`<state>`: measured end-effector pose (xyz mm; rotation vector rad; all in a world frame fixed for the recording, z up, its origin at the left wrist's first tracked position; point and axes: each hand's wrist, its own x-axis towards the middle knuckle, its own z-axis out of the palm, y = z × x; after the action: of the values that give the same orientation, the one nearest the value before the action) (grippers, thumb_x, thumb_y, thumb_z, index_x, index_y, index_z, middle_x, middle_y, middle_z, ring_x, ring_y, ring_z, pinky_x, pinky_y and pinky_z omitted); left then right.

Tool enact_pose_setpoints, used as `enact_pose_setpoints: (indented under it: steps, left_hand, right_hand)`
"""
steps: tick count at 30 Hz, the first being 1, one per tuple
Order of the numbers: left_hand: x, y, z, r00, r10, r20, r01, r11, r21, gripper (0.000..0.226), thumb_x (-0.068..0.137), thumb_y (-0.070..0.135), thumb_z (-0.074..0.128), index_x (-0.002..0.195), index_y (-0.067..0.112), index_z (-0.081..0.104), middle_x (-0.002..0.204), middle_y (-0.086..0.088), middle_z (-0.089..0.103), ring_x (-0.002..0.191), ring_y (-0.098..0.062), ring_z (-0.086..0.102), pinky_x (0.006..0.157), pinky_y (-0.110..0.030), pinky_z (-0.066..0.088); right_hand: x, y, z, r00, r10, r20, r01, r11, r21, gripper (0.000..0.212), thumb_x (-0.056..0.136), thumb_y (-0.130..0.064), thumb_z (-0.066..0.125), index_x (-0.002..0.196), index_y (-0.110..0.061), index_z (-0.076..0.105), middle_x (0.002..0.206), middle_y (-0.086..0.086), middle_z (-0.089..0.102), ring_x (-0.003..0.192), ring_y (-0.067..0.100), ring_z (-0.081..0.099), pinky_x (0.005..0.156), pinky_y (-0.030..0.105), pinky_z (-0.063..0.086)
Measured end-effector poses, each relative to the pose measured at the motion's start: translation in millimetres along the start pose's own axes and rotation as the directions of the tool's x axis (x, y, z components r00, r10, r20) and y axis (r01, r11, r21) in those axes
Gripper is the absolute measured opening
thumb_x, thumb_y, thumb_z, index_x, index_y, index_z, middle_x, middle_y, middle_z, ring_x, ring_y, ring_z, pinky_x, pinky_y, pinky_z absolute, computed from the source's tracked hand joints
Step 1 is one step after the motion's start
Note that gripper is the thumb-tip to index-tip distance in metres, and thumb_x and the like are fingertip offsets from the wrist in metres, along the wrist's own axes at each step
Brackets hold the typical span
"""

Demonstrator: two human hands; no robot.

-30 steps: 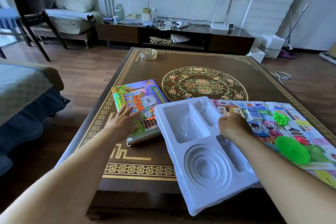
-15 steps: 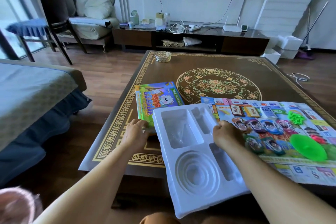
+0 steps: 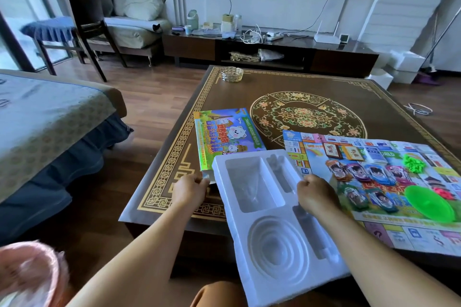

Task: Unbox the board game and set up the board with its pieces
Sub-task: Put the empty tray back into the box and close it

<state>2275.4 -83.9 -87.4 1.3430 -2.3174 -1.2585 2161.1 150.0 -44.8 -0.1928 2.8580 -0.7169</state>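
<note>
Right hand fingers curled on white tray, long axis near-far; left hand pinching box near corner, just left of tray.

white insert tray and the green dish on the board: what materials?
White tray: looks like thin vacuum-formed plastic, matte; moulded compartments, concentric rings, soft rounded edges. Green dish: probably hard moulded plastic, glossy and slightly translucent, going by its bright sheen.
</note>
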Motion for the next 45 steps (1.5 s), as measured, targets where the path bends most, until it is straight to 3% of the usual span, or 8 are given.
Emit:
enact_pose_setpoints:
  steps: [5,8,16,23,27,36,40,45]
  left_hand:
    - [2.2,-0.6,2.8,0.978,-0.209,0.014,0.207,0.953,-0.22,0.013,0.08,0.012,0.063,0.067,0.01,0.064,0.082,-0.008,0.067,0.072,-0.022,0.058,0.072,-0.026,0.046]
    - [0.3,-1.2,0.7,0.971,-0.238,0.006,0.228,0.922,-0.312,0.013,0.084,0.009,0.058,0.072,0.007,0.063,0.094,-0.017,0.067,0.088,-0.028,0.061,0.073,-0.029,0.042]
    - [1.6,-5.2,-7.5,0.921,-0.323,0.217,0.374,0.581,-0.723,0.019,0.086,0.014,0.049,0.071,0.01,0.061,0.085,-0.015,0.06,0.068,-0.026,0.054,0.068,-0.032,0.043]
    - [-1.6,-10.0,-8.7,0.98,-0.122,0.158,0.17,0.927,-0.335,0.039,0.066,0.02,0.07,0.104,0.02,0.066,0.095,-0.006,0.07,0.092,-0.026,0.065,0.087,-0.039,0.053]
    - [-10.2,-5.5,-15.3,0.968,-0.124,0.218,0.215,0.858,-0.467,0.02,0.087,0.007,0.059,0.106,0.007,0.063,0.091,-0.01,0.066,0.08,-0.025,0.062,0.071,-0.033,0.053]
    - [-11.4,-5.9,-17.2,0.986,-0.087,0.14,0.11,0.98,-0.166,0.036,0.074,0.006,0.059,0.106,0.022,0.059,0.062,-0.008,0.064,0.052,-0.021,0.056,0.054,-0.028,0.048]
    - [-3.8,-5.6,-13.7,0.99,-0.043,0.136,0.045,0.999,-0.016,0.038,0.071,0.039,0.061,0.105,0.024,0.059,0.092,-0.009,0.07,0.084,-0.03,0.067,0.074,-0.035,0.057]
    - [-1.1,15.7,-15.0,0.997,-0.01,0.072,0.009,1.0,0.012,0.018,0.087,0.02,0.051,0.089,0.012,0.067,0.095,-0.011,0.068,0.094,-0.03,0.062,0.075,-0.029,0.045]
  right_hand:
    - [-6.3,-10.7,8.5,0.993,-0.101,0.06,0.099,0.994,0.038,0.023,0.094,-0.02,0.041,0.073,-0.014,0.049,0.074,0.003,0.05,0.079,0.029,0.052,0.064,0.03,0.037]
    - [-6.9,-14.1,15.1,0.988,-0.12,0.096,0.116,0.992,0.05,0.018,0.093,-0.02,0.043,0.082,-0.013,0.056,0.087,0.008,0.057,0.088,0.029,0.055,0.07,0.03,0.041]
    - [-4.2,-14.8,25.2,0.955,-0.145,0.258,0.138,0.989,0.046,0.021,0.091,-0.017,0.042,0.076,-0.015,0.056,0.08,0.008,0.058,0.085,0.03,0.057,0.064,0.029,0.04]
    - [-2.2,-5.4,22.5,0.972,-0.041,0.233,0.054,0.997,-0.048,0.023,0.09,-0.016,0.041,0.073,-0.011,0.054,0.088,0.012,0.06,0.084,0.028,0.055,0.062,0.028,0.037]
    - [-0.1,-10.3,20.9,0.96,-0.051,0.276,0.064,0.997,-0.039,0.023,0.09,-0.018,0.042,0.091,-0.013,0.065,0.098,0.011,0.063,0.093,0.029,0.058,0.068,0.025,0.04]
    - [-1.4,1.6,17.9,0.983,0.023,0.183,0.005,0.989,-0.151,0.022,0.09,-0.014,0.04,0.098,-0.013,0.061,0.111,0.013,0.062,0.09,0.029,0.054,0.07,0.026,0.038]
    - [-3.6,10.3,15.5,0.985,0.05,0.162,-0.024,0.987,-0.16,0.033,0.091,-0.015,0.037,0.118,-0.011,0.056,0.123,0.015,0.058,0.104,0.032,0.056,0.072,0.027,0.038]
    - [-4.8,5.6,14.3,0.985,0.053,0.164,-0.019,0.979,-0.203,0.025,0.089,-0.011,0.041,0.106,-0.008,0.058,0.11,0.016,0.061,0.095,0.032,0.058,0.071,0.028,0.043]
